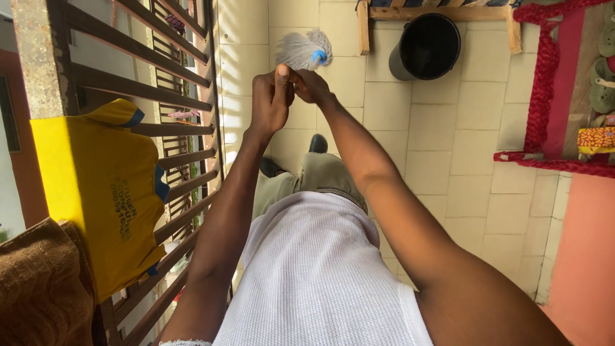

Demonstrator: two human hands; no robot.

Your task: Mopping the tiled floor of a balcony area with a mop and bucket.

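A mop with a grey string head (301,50) and a blue collar rests on the tiled floor ahead of me. Its handle points straight toward the camera, so the shaft is hidden behind my hands. My left hand (270,99) is closed around the top of the handle, thumb up. Just beyond it my right hand (312,86) is also wrapped on the handle. Both arms reach forward over my white shirt, and my dark shoes show below the hands.
A brown metal balcony railing (163,96) runs along the left, with a yellow shirt (102,192) and a brown cloth (38,288) draped on it. A black bucket (428,46) stands by a wooden frame ahead. A red-trimmed rack with sandals (564,96) sits at the right.
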